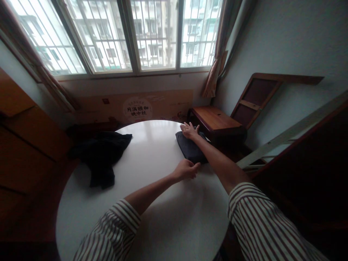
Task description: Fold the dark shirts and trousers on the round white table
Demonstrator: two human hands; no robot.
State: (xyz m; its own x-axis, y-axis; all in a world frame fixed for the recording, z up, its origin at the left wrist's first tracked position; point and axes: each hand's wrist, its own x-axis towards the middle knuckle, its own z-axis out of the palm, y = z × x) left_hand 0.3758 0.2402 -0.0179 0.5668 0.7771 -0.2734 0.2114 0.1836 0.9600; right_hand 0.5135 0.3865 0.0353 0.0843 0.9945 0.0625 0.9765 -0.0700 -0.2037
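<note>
Reaching with both hands toward a folded dark cloth (190,148) on the right side of a round white table (146,195).

Pressing the right hand (189,130), fingers spread, onto the cloth's far end; bringing the left hand (187,169), fingers loosely curled, to its near end, well apart from the right; cannot tell about any left-hand pinch on the fabric. Wearing a striped shirt (261,217), with forearms bare over the table. Across the table's left rim, a rumpled black garment (102,154). Beyond the table's far right edge, a wooden bench (217,117); behind the table, a printed Chinese-lettered panel (165,103) under a barred window (152,36); off to the table's left, a wooden cabinet (24,145).
</note>
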